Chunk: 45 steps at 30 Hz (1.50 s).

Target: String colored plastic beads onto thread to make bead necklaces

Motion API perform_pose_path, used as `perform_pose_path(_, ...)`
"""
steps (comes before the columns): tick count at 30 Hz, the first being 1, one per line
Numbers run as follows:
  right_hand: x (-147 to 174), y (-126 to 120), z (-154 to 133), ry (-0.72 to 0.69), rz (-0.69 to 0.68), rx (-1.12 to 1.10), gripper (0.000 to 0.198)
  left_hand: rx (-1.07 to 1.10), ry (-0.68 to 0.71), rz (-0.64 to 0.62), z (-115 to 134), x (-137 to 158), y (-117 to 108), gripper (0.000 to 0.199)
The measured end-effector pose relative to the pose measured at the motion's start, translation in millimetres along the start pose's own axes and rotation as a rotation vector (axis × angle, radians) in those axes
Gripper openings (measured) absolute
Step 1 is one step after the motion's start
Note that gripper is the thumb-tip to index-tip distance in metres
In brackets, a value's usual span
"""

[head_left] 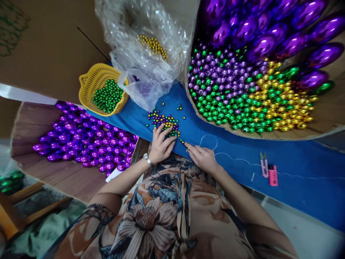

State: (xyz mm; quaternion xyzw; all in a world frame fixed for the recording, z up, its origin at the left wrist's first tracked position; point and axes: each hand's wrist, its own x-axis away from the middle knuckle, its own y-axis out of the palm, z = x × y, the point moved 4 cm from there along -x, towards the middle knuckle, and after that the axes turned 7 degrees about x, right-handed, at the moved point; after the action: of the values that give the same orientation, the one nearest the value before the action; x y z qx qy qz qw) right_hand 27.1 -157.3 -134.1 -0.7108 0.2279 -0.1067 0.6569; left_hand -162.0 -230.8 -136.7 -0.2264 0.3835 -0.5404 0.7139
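My left hand (pixel 161 145), a watch on its wrist, lies with fingers spread over a pile of small purple, gold and green beads (pixel 164 120) on the blue cloth (pixel 237 144). My right hand (pixel 201 157) is closed, pinching a thin needle with a few beads (pixel 182 141) on it. The needle's tip points at the pile, near my left index finger and thumb; its back end is hidden in my right fingers. White thread (pixel 233 158) loops behind my right hand and runs off to the right.
Thread snips (pixel 263 165) and a pink lighter (pixel 273 175) lie at right. A yellow basket (pixel 87 84) holds green beads. Gold beads (pixel 153 46) sit on clear plastic bags (pixel 172 32). A large box (pixel 198 111) of shiny beads stands behind, another (pixel 24 133) with purple ornaments at left.
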Motion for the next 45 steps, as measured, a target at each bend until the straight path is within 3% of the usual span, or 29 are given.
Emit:
perform_pose_path(6,-4,0,5,0.049,0.015,-0.001,0.033,-0.007,-0.031,0.024,-3,-7,1,0.021)
perform_pose_path(16,-21,11,18,0.091,-0.155,-0.023,0.038,-0.083,-0.044,0.034,-7,-22,7,0.027)
perform_pose_path(28,-42,13,14,0.109,-0.158,0.021,0.044,-0.053,-0.054,0.013,-9,-24,8,0.026)
perform_pose_path(34,-21,5,19,0.069,-0.089,-0.026,0.038,-0.010,-0.086,0.030,-8,-19,1,0.025)
perform_pose_path(39,1,1,15,0.053,-0.059,-0.035,0.036,0.005,-0.025,0.010,-3,-12,2,0.023)
perform_pose_path(45,-2,5,14,0.099,-0.093,-0.033,0.038,-0.006,-0.065,0.023,-6,-12,4,0.023)
